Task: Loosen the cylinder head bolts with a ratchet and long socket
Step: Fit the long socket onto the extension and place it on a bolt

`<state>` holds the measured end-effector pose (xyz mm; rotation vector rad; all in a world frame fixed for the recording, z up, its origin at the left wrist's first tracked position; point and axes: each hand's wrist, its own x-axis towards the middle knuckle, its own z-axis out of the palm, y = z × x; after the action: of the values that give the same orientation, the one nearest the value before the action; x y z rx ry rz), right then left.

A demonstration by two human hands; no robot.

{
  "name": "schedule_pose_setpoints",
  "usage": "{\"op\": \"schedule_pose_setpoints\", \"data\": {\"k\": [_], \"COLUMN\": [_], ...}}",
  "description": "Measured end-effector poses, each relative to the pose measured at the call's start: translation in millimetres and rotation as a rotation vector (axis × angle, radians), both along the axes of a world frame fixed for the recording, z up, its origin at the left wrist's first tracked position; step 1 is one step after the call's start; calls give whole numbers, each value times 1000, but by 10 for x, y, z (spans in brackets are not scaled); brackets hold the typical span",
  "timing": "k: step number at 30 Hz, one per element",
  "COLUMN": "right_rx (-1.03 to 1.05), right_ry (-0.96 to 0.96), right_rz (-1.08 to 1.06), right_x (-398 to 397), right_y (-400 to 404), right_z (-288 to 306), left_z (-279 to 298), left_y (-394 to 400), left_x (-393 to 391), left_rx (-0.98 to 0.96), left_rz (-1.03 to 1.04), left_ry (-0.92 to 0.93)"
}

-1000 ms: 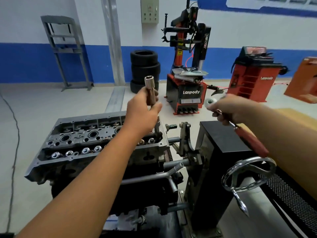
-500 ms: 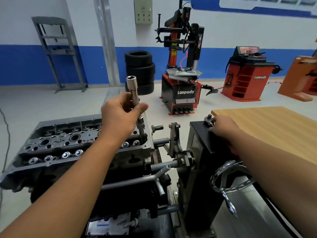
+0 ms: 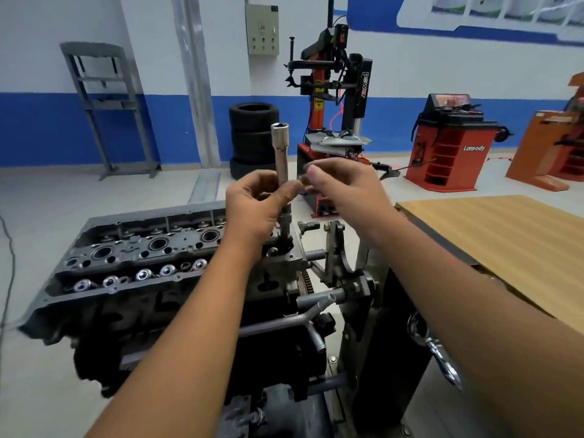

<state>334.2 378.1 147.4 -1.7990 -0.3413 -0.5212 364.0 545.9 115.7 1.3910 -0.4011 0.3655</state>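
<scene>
Left hand [image 3: 252, 207] gripping upright chrome long socket [image 3: 280, 153], right hand [image 3: 344, 188] fingertips pinched beside it, ribbed grey cylinder head [image 3: 132, 251] below

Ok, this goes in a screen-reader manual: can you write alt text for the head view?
A left hand holds a long socket upright above the end of a cylinder head on an engine stand, while the right hand reaches in beside it with fingertips pinched. Behind stand tyres, a tyre changer and a wooden table.
</scene>
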Motion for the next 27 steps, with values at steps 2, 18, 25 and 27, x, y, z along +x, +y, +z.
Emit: {"op": "schedule_pose_setpoints", "data": {"k": [2, 18, 25, 27], "right_rx": [97, 327, 447, 439], "right_ry": [-48, -283, -198, -181], "right_rz": [12, 87, 113, 129], "right_x": [13, 406, 443, 449], "right_y": [441, 743, 718, 671], "right_z": [-47, -660, -581, -564], "left_z": [-81, -352, -286, -281], "left_y": [-33, 48, 99, 123], "left_x": [17, 82, 58, 73], "left_rx": [-70, 109, 311, 347], "left_rz": [-18, 77, 21, -16], "left_ry": [34, -71, -105, -121]}}
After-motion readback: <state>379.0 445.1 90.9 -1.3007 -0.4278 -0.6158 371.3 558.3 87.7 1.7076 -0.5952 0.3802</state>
